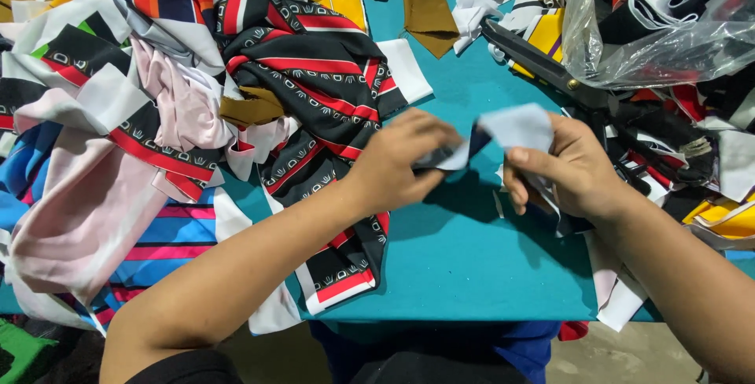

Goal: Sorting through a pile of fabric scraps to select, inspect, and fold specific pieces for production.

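My left hand and my right hand both grip one small fabric scrap, white on one side and dark blue on the other, held just above the teal table. The left hand pinches the scrap's left end, blurred by motion. With thumb and fingers the right hand holds its right end. A black, red and white patterned cloth lies directly left of my left hand.
A big heap of mixed fabric pieces covers the left side. Large black scissors lie at upper right beside a clear plastic bag of scraps. More scraps pile up at the right. The table's front edge runs along the bottom.
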